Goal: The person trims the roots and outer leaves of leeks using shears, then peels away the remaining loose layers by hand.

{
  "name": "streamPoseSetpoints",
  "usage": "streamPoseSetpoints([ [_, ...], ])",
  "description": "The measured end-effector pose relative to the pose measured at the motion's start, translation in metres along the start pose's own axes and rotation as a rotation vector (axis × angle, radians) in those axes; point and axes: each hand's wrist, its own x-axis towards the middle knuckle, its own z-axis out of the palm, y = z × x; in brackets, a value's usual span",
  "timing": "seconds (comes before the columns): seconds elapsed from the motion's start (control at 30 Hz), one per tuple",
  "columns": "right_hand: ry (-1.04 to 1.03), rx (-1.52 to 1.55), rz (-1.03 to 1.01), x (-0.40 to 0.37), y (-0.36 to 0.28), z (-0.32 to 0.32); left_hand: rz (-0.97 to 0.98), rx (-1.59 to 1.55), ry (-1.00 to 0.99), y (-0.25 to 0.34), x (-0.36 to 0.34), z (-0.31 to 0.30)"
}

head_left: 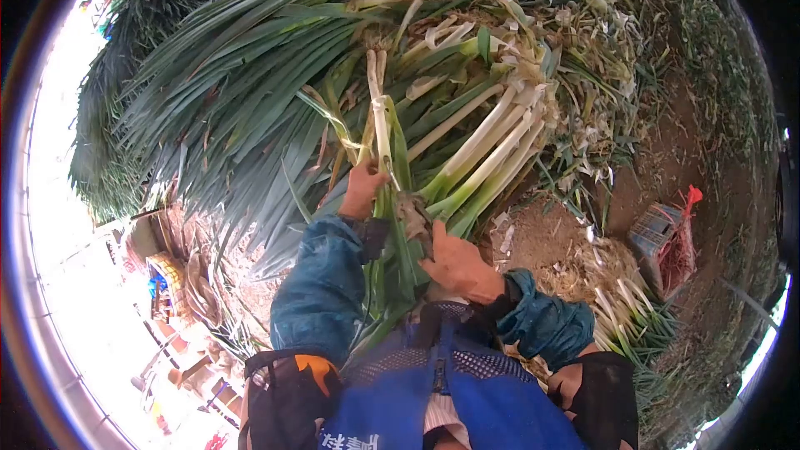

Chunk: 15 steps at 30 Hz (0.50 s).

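Observation:
My left hand (362,189) is closed around a green onion (381,121), its white root end pointing up and away from me and its leaves running down toward my chest. Low and to the right, my right hand (467,269) has its fingers curled, with the index finger stretched along a dull brown-grey piece (414,221) that lies against the green leaves. What that piece is, I cannot make out. Just right of the held stalk lies a bundle of peeled green onions (492,150) with white stems.
A large heap of long-leaved green onions (242,75) spreads to the left and far side. Stripped leaves and husks (592,75) cover the ground at upper right. Red and printed packaging (667,242) lies at right, near a smaller onion bundle (625,317).

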Motion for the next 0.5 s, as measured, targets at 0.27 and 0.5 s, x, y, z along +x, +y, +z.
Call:
streamPoseSetpoints([
  [0.27,-0.020,0.005,0.041,0.005,0.001,-0.010,-0.052,-0.080,-0.127,-0.001,-0.015,-0.013],
  [0.5,-0.047,0.000,-0.025,0.005,-0.012,-0.003,0.098,1.037,0.232,0.034,-0.021,0.003],
])
